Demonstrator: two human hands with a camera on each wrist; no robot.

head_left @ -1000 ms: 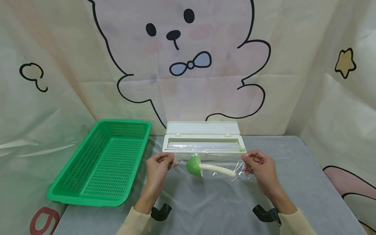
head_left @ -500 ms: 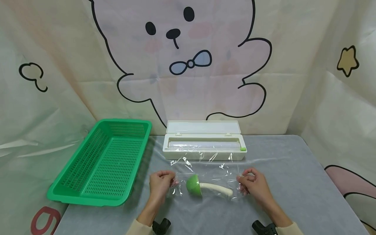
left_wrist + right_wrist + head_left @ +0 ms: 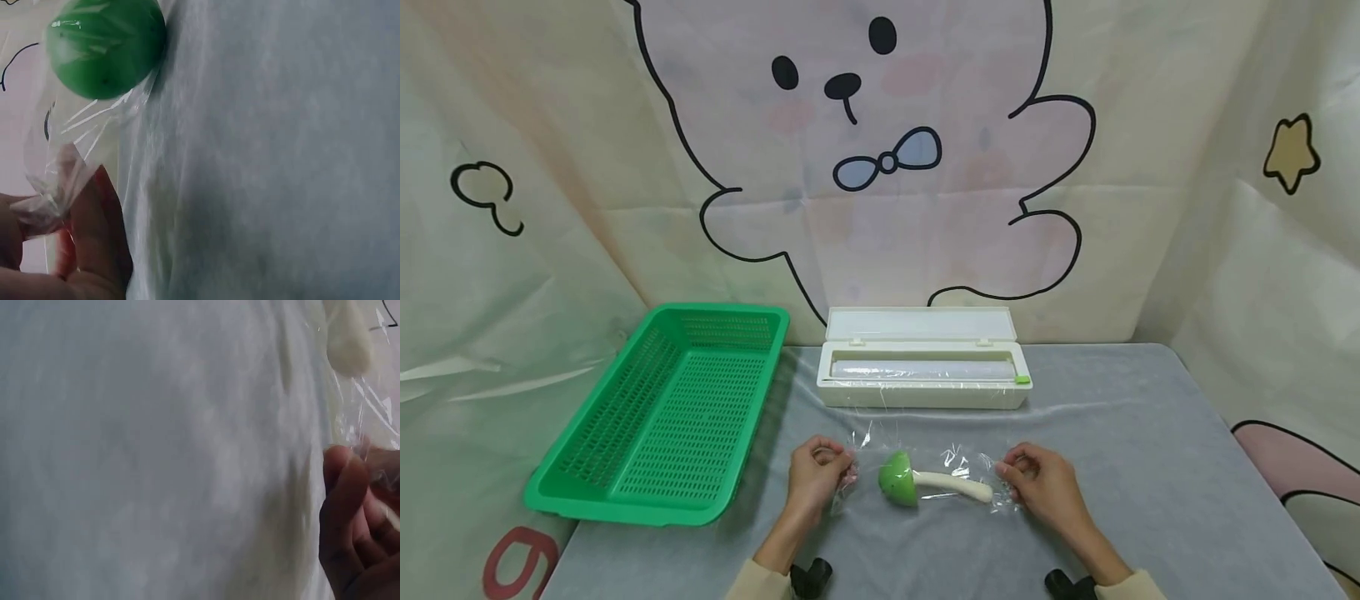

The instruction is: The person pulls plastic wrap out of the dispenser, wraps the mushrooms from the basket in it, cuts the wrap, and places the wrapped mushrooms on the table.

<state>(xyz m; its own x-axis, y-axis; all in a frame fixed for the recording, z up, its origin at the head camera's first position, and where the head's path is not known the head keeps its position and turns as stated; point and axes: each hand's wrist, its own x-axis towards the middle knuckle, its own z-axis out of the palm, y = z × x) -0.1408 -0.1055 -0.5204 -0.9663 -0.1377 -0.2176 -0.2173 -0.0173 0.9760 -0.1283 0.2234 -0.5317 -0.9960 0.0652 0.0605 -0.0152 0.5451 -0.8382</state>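
Clear plastic wrap (image 3: 951,460) lies over a mushroom-shaped thing (image 3: 897,479) with a green domed cap and a long off-white stem. My left hand (image 3: 815,477) pinches the wrap's left end beside the cap; in the left wrist view the film bunches between thumb and fingers, near the green cap (image 3: 106,47). At the stem's tip, my right hand (image 3: 1043,483) pinches the other end. The right wrist view catches the stem end (image 3: 349,350) under film, just above the fingers. Behind both hands stands a white wrap dispenser (image 3: 925,397), lid raised, a roll of film inside.
A green plastic basket (image 3: 625,510) with slotted walls stands on the left of the grey cloth-covered table (image 3: 1120,433). A small green slider (image 3: 1022,380) sits at the dispenser's right end. A printed curtain (image 3: 970,242) hangs along the table's back edge.
Both hands have come nearer the body, away from the dispenser, with the wrap and the mushroom-shaped thing. They now stand closer together, and the wrap is slacker and more crumpled.
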